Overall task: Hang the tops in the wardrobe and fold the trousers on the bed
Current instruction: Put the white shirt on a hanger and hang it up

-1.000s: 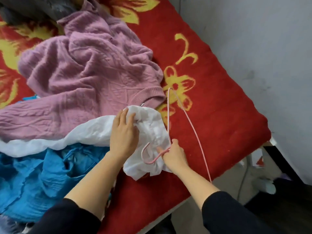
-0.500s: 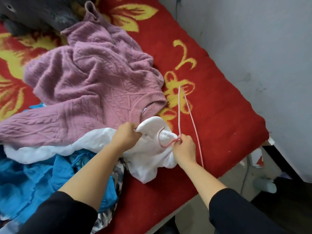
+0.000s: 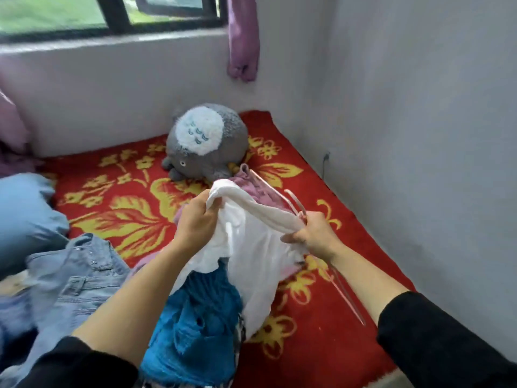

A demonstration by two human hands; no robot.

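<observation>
The white top [image 3: 251, 247] hangs bunched in the air above the bed, stretched between both hands, its lower folds trailing down onto the pile of clothes. The left hand [image 3: 195, 222] is raised with the forearm angled up from the lower left, its fingers curled tight round the top's upper left edge. The right hand [image 3: 316, 236], palm turned inward, pinches the opposite end of that edge and also grips a pink hanger [image 3: 295, 202], whose hook points up past the fingers while its wires run down beside the forearm. Beneath the top lie a blue garment [image 3: 201, 326] and, to its left, light jeans [image 3: 81, 278]. A mauve sweater [image 3: 256, 189] shows just behind the top. All rest on a red flowered blanket [image 3: 126, 208], with a grey plush toy [image 3: 207, 147] near the far wall.
</observation>
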